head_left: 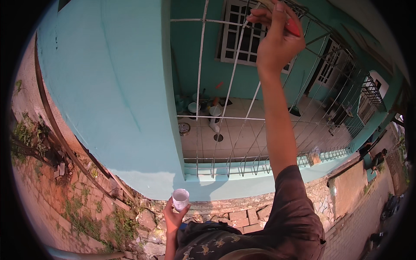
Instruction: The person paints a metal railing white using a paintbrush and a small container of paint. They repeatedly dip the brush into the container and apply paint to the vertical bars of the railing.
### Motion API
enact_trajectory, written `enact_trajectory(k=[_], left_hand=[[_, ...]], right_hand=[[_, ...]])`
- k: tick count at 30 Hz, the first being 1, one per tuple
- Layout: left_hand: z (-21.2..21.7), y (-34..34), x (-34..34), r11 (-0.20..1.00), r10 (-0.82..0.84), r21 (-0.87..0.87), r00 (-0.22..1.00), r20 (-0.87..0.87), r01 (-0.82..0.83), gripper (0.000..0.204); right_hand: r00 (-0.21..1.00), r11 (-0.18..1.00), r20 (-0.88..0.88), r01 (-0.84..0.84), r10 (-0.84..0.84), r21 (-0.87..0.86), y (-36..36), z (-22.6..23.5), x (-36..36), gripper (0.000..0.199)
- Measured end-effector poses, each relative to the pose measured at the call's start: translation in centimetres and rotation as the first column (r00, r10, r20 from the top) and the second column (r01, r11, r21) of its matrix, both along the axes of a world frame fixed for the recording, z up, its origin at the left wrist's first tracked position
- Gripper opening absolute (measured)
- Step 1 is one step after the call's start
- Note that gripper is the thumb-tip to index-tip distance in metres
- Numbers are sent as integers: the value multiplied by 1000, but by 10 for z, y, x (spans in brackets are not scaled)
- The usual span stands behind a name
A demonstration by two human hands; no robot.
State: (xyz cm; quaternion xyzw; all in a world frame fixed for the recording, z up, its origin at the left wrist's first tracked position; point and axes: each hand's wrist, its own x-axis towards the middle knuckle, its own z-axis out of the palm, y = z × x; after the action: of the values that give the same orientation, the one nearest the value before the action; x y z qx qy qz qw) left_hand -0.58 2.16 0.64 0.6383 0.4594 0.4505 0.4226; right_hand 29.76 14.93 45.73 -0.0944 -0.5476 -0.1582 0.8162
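- Red-handled tool (294, 26) sits gripped in your raised right hand (277, 37), against the white grille (234, 73).
- Your left hand (173, 214) closes around a small plastic cup (180, 199).

One cup (180, 199), one brush (293, 25)

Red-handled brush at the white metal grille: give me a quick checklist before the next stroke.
1. Right hand grips the red-handled brush: ok.
2. Brush tip on a bar of the white metal grille: cannot tell, the tip is hidden.
3. Small clear plastic cup upright in the left hand: ok.
4. Amount of liquid in the cup: cannot tell.
5. Turquoise wall free of fresh drips: cannot tell.
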Motion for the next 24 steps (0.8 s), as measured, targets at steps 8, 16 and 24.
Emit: enact_trajectory(k=[8, 16, 24], left_hand=[[-2, 0, 4, 1000, -18, 21, 1000, 24, 18, 54], [-8, -1, 3, 1000, -15, 7, 999, 41, 14, 54], [-2, 0, 2, 999, -8, 32, 1000, 7, 8, 50]], right_hand=[[977, 977, -26, 213, -213, 6, -2, -2, 4, 31], [650, 653, 111, 708, -751, 270, -13, -12, 1, 22], [622, 658, 215, 717, -753, 230, -17, -32, -8, 33]])
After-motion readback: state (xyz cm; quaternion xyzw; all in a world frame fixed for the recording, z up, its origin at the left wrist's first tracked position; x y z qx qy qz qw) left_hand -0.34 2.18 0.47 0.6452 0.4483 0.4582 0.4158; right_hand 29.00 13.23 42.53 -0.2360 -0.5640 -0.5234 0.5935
